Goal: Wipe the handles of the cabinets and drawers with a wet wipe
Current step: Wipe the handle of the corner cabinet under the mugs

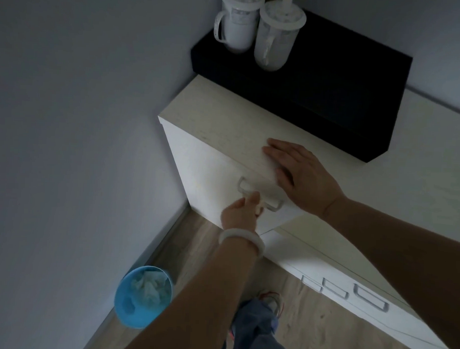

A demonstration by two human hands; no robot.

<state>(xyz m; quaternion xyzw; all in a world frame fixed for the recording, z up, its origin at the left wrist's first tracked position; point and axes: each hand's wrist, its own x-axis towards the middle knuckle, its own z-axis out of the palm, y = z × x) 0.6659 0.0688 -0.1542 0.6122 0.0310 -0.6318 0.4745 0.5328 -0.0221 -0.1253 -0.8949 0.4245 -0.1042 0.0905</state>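
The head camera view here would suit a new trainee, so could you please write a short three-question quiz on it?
1. True or false: the right hand lies flat on the cabinet top.
2. Which hand is at the drawer handle?
A. the left hand
B. the right hand
C. neither
3. Fill in: the blue bin on the floor holds crumpled ____.

Key
1. True.
2. A; its fingers close round the bar. The wet wipe itself cannot be made out in this dim view.
3. Paper or wipes; the bin stands by the wall, left of the left forearm.
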